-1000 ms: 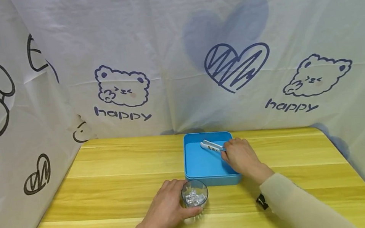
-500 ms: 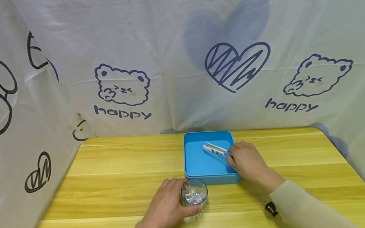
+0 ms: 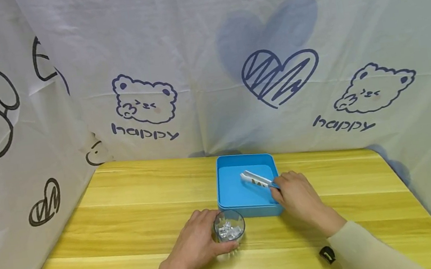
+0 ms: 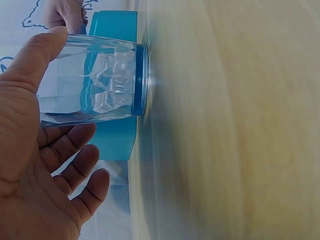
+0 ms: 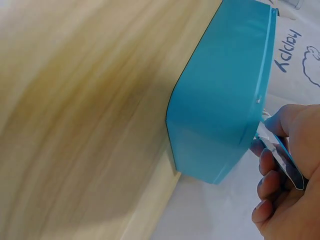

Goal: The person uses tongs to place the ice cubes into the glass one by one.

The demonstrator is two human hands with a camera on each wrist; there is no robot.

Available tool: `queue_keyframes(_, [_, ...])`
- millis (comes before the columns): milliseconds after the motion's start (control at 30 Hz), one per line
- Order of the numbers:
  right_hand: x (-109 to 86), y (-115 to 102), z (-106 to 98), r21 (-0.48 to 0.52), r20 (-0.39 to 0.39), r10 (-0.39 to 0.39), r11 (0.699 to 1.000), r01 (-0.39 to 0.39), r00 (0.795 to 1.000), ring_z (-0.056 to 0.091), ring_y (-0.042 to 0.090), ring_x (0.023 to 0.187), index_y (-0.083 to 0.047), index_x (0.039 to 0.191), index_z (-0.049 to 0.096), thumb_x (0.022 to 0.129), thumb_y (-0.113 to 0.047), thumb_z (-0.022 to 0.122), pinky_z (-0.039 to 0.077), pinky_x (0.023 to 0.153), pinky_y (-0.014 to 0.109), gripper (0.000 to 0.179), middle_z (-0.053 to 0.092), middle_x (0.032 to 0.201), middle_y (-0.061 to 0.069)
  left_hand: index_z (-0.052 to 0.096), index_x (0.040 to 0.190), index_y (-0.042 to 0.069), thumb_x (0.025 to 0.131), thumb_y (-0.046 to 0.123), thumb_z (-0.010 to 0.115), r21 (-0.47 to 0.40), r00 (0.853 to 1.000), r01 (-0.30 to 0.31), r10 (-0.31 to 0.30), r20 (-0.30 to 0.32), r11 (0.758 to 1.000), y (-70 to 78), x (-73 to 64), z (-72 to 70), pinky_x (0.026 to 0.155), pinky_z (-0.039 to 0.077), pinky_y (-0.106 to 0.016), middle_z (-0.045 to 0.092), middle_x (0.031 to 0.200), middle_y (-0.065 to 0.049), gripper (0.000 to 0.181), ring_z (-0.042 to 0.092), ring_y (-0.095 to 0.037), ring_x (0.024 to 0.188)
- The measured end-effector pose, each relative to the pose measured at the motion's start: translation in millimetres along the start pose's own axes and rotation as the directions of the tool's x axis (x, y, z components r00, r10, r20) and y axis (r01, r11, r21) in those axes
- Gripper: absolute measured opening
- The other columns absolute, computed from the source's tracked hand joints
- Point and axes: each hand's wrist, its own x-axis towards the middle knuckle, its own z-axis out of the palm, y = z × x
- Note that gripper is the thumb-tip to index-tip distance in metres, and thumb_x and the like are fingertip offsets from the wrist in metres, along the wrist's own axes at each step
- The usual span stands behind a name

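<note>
My left hand [image 3: 193, 246] grips a clear drinking glass [image 3: 240, 236], thumb on the near side and index finger on the far side. In the left wrist view, the other fingers stay off the glass [image 4: 65, 90]. Clear ice-like cubes [image 4: 112, 82] fill its lower part, and its base is at the tabletop. My right hand [image 3: 299, 198] holds small tongs [image 3: 256, 178], white with dark marks toward the tips and blue toward the hand. The tips reach over the inside of a shallow blue square box [image 3: 250, 212], with nothing visible between them. The right wrist view shows the fingers curled around the tongs' handle [image 5: 285, 157].
The box stands near the back of a yellow wood-grain table [image 3: 135, 208], just behind the glass. White cloth [image 3: 212, 107] with bear and heart drawings hangs behind the table and along its sides. A small black object [image 3: 327, 254] is beside the right sleeve [image 3: 365, 246].
My right hand and the tongs have shifted a little to the right and toward me, with the tips still over the box. The left hand and the glass have stayed in place.
</note>
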Motion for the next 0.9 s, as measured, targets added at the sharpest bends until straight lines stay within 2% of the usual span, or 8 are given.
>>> queue_keyframes(133, [-7.1, -1.6, -4.6, 0.017, -0.033, -0.009, 1.0, 0.009, 0.999, 0.045, 0.021, 0.069, -0.009, 0.078, 0.059, 0.097, -0.015, 0.07, 0.041, 0.068, 0.036, 0.023, 0.048, 0.069, 0.0, 0.064, 0.135, 0.011, 0.074, 0.061, 0.09, 0.001, 1.0, 0.0, 0.0, 0.001, 1.0, 0.0, 0.5, 0.2, 0.101, 0.053, -0.042, 0.068, 0.121, 0.001, 0.083, 0.055, -0.015, 0.109])
queue_keyframes(400, [-21.7, -8.1, -16.4, 0.04, -0.128, -0.071, 0.996, 0.077, 0.989, 0.046, 0.017, 0.067, -0.008, 0.08, 0.063, 0.094, -0.012, 0.073, 0.042, 0.065, 0.034, 0.017, 0.051, 0.069, -0.002, 0.064, 0.134, 0.011, 0.074, 0.061, 0.09, 0.003, 1.0, -0.002, 0.002, -0.002, 1.0, 0.5, -0.1, 0.0, 0.1, 0.054, -0.042, 0.069, 0.12, 0.001, 0.082, 0.056, -0.016, 0.108])
queue_keyframes(600, [-32.0, -16.4, -27.7, 0.058, -0.157, -0.09, 0.993, 0.1, 0.983, 0.056, 0.017, 0.072, -0.004, 0.094, 0.074, 0.092, -0.012, 0.077, 0.049, 0.067, 0.036, 0.009, 0.063, 0.076, 0.0, 0.065, 0.134, 0.011, 0.074, 0.061, 0.09, 0.002, 1.0, 0.0, 0.0, -0.002, 1.0, 0.5, -0.2, 0.0, 0.101, 0.054, -0.042, 0.069, 0.121, 0.001, 0.082, 0.056, -0.016, 0.109])
queue_keyframes(900, [-47.2, -34.3, -44.0, 0.104, -0.211, -0.134, 0.982, 0.158, 0.968, 0.052, 0.011, 0.075, -0.007, 0.095, 0.073, 0.089, -0.014, 0.077, 0.045, 0.066, 0.029, 0.01, 0.062, 0.077, -0.006, 0.065, 0.134, 0.011, 0.074, 0.061, 0.089, 0.004, 1.0, -0.007, 0.007, -0.005, 1.0, 0.4, -0.3, -0.1, 0.103, 0.053, -0.043, 0.069, 0.122, 0.001, 0.082, 0.056, -0.016, 0.111])
